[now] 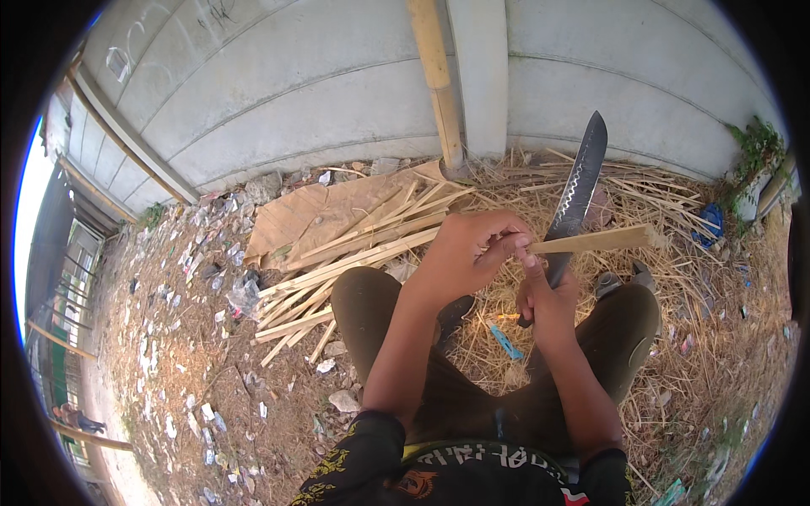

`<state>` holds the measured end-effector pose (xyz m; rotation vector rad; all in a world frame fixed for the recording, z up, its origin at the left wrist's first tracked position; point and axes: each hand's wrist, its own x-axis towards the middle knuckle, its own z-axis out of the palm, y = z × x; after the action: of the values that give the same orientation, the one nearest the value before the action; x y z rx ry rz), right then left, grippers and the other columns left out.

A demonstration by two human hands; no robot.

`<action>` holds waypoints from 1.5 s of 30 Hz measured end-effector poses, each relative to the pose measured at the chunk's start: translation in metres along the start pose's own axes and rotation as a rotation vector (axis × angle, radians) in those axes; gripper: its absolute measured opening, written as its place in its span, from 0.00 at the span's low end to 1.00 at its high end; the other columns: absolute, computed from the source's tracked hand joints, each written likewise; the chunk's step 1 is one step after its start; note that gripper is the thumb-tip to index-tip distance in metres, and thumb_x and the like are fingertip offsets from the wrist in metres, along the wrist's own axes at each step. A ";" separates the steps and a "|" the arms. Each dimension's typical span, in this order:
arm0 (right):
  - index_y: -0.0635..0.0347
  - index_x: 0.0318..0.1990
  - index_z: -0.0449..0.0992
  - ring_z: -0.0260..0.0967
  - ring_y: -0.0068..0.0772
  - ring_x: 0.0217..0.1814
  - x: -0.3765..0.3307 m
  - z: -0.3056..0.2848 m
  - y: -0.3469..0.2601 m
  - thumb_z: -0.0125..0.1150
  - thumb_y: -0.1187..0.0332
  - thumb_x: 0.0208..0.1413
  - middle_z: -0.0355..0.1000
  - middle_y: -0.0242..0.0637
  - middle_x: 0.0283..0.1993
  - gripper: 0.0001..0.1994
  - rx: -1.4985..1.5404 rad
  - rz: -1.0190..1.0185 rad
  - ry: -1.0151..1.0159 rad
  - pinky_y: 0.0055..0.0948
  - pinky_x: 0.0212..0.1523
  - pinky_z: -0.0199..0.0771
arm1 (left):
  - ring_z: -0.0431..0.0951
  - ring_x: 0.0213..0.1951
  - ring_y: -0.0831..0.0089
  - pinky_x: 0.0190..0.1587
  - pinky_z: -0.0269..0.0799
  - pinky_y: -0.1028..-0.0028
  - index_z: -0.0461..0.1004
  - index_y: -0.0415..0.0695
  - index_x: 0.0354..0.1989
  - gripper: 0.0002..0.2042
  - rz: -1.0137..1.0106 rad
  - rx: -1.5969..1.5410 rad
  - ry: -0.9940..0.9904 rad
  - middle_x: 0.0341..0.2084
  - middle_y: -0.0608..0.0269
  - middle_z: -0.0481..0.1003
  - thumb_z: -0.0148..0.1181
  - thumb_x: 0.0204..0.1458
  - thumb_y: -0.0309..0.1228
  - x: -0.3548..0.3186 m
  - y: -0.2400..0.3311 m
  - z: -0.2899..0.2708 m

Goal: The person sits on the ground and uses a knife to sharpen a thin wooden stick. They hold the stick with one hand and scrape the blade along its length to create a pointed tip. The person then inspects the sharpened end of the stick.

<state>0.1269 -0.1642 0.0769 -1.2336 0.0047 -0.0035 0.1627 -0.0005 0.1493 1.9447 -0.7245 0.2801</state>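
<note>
A machete (580,181) with a long dark blade points up and away in front of me. My right hand (550,305) is closed around its handle, between my knees. My left hand (474,253) pinches the near end of a flat bamboo strip (603,239). The strip reaches to the right, crossing in front of the lower blade. Fingertips of both hands meet at the strip's left end; whether the right fingers also grip the strip is hard to make out.
Split bamboo strips (291,291) lie piled on my left, partly over a brown sheet (316,211). Shavings (675,278) cover the ground around my legs. A light blue object (506,341) lies between my knees. Ahead stand a grey panel wall (321,76) and bamboo pole (435,72).
</note>
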 end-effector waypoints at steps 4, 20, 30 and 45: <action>0.62 0.43 0.69 0.54 0.15 0.11 -0.002 0.002 0.004 0.63 0.60 0.65 0.60 0.25 0.15 0.14 0.028 -0.004 0.017 0.20 0.13 0.54 | 0.82 0.34 0.76 0.38 0.76 0.75 0.77 0.36 0.42 0.05 -0.059 -0.174 0.050 0.30 0.59 0.81 0.58 0.62 0.25 -0.005 -0.016 -0.004; 0.63 0.38 0.73 0.55 0.15 0.11 -0.006 0.004 0.012 0.64 0.60 0.64 0.61 0.25 0.14 0.14 0.028 -0.013 0.027 0.20 0.13 0.55 | 0.82 0.46 0.66 0.49 0.76 0.68 0.81 0.43 0.49 0.17 0.056 0.023 -0.055 0.43 0.59 0.82 0.72 0.50 0.29 -0.016 0.011 -0.022; 0.63 0.32 0.74 0.56 0.15 0.11 -0.011 0.006 0.014 0.65 0.60 0.64 0.61 0.25 0.14 0.15 0.032 -0.033 -0.084 0.20 0.13 0.55 | 0.81 0.36 0.67 0.39 0.75 0.71 0.83 0.42 0.38 0.11 0.144 0.028 -0.027 0.32 0.60 0.81 0.74 0.46 0.29 -0.017 0.018 -0.018; 0.64 0.33 0.73 0.56 0.16 0.11 -0.010 0.003 0.016 0.66 0.58 0.62 0.62 0.26 0.14 0.16 0.058 -0.011 -0.085 0.21 0.14 0.58 | 0.78 0.39 0.65 0.42 0.74 0.68 0.82 0.42 0.35 0.12 0.142 0.160 -0.020 0.31 0.61 0.80 0.76 0.45 0.34 -0.015 0.026 -0.021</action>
<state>0.1173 -0.1559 0.0633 -1.1748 -0.0755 0.0385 0.1372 0.0152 0.1714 2.0521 -0.8775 0.4173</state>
